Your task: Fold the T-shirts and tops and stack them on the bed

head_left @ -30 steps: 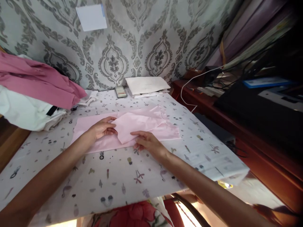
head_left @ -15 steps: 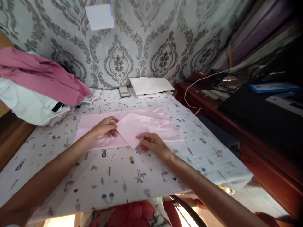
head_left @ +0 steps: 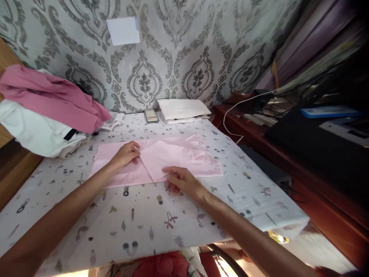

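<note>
A light pink cloth (head_left: 170, 157) lies spread lengthwise across the bed-like surface, with one part folded over the rest so that its slanted edge forms a point toward me. At the far left corner of that fold, my left hand (head_left: 128, 153) pinches the cloth between thumb and fingers. Lower and to the right, my right hand (head_left: 181, 181) has its thumb and fingers closed on the near edge of the folded part; its lower fingers are curled under and partly hidden. Small creases run through the cloth's right end.
A white patterned sheet (head_left: 135, 219) covers the surface. At the left is a heap with a dark pink garment (head_left: 57, 96) over white clothes (head_left: 34, 130). Folded white cloth (head_left: 184, 108) and a small blurred item (head_left: 151, 115) sit by the wall. A red-brown cabinet (head_left: 259, 134) with a white cable (head_left: 226, 115) stands right.
The folded part's near point has shifted slightly left and now lies flatter on the layer beneath. Both hands moved a little left with it. The camera view has tilted up slightly.
</note>
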`<act>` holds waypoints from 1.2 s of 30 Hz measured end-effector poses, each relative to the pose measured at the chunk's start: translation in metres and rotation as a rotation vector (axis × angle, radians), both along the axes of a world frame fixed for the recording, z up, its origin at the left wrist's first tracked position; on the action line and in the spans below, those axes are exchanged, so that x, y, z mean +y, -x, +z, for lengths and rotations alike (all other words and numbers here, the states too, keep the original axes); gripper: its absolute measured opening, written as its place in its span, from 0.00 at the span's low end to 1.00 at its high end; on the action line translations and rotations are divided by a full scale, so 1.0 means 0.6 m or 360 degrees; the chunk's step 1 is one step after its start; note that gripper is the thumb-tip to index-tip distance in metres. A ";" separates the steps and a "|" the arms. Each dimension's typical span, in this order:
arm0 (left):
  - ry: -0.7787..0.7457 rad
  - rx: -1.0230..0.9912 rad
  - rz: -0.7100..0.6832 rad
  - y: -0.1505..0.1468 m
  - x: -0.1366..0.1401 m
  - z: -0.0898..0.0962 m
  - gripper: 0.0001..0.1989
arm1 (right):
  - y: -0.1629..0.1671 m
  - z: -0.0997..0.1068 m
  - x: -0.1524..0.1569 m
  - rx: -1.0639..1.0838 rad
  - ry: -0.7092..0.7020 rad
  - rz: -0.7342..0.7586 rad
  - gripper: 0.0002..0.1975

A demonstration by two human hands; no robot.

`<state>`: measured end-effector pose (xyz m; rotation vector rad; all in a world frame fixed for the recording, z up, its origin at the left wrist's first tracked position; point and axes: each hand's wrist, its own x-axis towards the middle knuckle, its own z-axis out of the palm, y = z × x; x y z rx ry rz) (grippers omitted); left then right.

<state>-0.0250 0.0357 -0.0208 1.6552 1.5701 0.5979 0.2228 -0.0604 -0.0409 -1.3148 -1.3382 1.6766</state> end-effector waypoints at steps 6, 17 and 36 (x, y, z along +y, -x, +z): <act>-0.0887 0.0736 -0.0287 -0.022 -0.038 0.007 0.12 | -0.026 0.014 0.001 -0.0692 -0.0920 -0.0109 0.17; -0.0747 0.0940 -0.1044 -0.116 0.009 -0.060 0.35 | -0.104 -0.064 0.055 -0.1832 -0.1333 0.0072 0.37; -0.0908 0.1077 -0.1043 -0.107 0.012 -0.075 0.35 | -0.198 -0.044 -0.012 -0.1678 -0.1437 0.0107 0.32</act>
